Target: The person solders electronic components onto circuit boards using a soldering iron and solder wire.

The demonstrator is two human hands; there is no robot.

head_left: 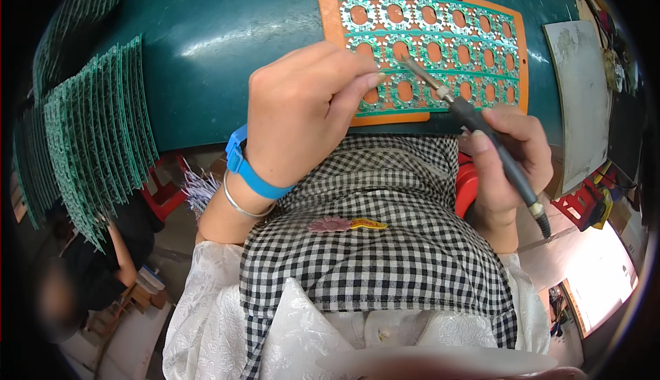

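Note:
A green panel of small ring-shaped circuit boards [445,36] lies on an orange backing board [332,15]. My right hand [512,160] grips a soldering iron [491,132] by its dark handle, its metal tip angled toward the left part of the panel's middle row. From the left, my left hand [309,91] reaches over the panel's near left part, thumb and forefinger pinched together. Whatever those fingertips hold, if anything, is too small to make out. A blue strap and a silver bangle circle my left wrist.
Many green circuit panels [103,132] stand upright in rows at the left of the green table [206,8]. At the right is a grey board [579,98]. Red stools [466,184] sit below the table edge. Another person's arm [122,253] shows at the lower left.

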